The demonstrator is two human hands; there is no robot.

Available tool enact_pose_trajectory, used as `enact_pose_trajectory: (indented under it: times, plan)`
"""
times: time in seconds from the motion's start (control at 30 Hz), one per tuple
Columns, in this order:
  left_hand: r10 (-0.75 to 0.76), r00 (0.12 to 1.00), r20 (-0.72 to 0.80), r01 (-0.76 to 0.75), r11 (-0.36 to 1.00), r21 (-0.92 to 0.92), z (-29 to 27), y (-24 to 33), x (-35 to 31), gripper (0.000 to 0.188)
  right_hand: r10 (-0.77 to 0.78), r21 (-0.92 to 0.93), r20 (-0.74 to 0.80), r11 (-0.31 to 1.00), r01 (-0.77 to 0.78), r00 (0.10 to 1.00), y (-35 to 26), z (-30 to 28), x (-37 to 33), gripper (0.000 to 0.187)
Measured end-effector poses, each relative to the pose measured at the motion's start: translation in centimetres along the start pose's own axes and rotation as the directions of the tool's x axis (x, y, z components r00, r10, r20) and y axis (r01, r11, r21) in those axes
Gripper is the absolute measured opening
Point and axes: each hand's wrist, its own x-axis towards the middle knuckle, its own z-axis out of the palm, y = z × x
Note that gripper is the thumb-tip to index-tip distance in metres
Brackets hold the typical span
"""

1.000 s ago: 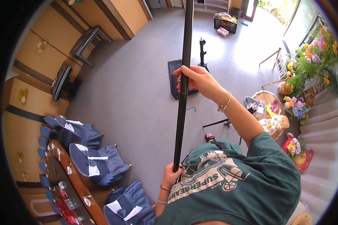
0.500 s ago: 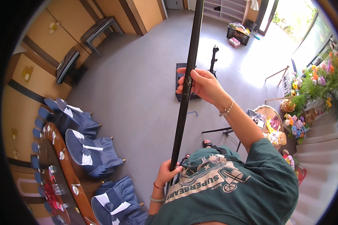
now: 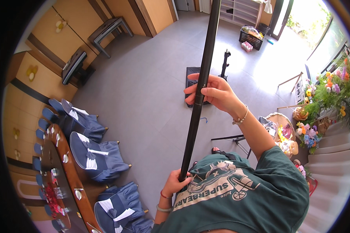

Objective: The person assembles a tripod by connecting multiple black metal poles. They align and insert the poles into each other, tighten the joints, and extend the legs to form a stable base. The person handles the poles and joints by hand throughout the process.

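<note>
A long black pole [image 3: 192,128] slants up in front of me, leaning slightly right, its top running out of view. Low on it, close to my shirt, my left hand [image 3: 174,182] is closed round the pole. Higher up, my right hand [image 3: 219,95] holds it near a joint with a small metal fitting, thumb in front and fingers reaching behind. Beyond that hand, a black flat case-like object [image 3: 193,71] lies on the floor, partly hidden. A short black upright stand [image 3: 225,64] rises beside it.
Blue-covered chairs [image 3: 91,155] line a long table [image 3: 72,184] at left. Black tripod legs [image 3: 240,140] stand near my foot. A small blue bent rod [image 3: 205,120] lies on the floor. Flowers [image 3: 332,83] fill the right side; a black crate [image 3: 251,39] sits far back.
The whole view has shifted slightly, with the room moving a little right. My right thumb sits slightly lower on the pole, just below the metal fitting. Both hands still hold the pole.
</note>
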Motion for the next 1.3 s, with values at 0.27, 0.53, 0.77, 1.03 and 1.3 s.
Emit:
enact_pose_trajectory:
  times: [0.27,0.53,0.77,1.03,1.3]
  plan:
    - [0.297,0.947,0.125,-0.288,0.954,-0.086,0.1,5.7,4.6,0.035,-0.036,0.133,0.075,0.991,0.025,0.997,0.5,1.2,-1.2,0.041]
    - [0.312,0.943,0.120,-0.281,0.935,-0.217,3.0,17.5,10.3,0.025,-0.031,0.137,0.057,0.990,0.023,0.998,-0.2,2.5,-3.2,0.040]
    - [0.292,0.949,0.118,-0.248,0.924,-0.292,4.1,17.3,10.4,0.017,-0.057,0.168,0.022,0.984,0.052,0.998,-0.9,2.2,-3.7,0.048]
    - [0.251,0.959,0.131,-0.204,0.933,-0.296,3.8,17.7,10.5,0.019,-0.183,0.051,0.040,0.982,0.181,0.982,-2.5,0.7,-2.1,0.063]
    - [0.271,0.956,0.108,-0.242,0.943,-0.229,2.9,17.9,9.8,0.023,-0.415,-0.836,0.490,-0.472,0.279,0.767,-10.7,3.7,-3.0,0.049]
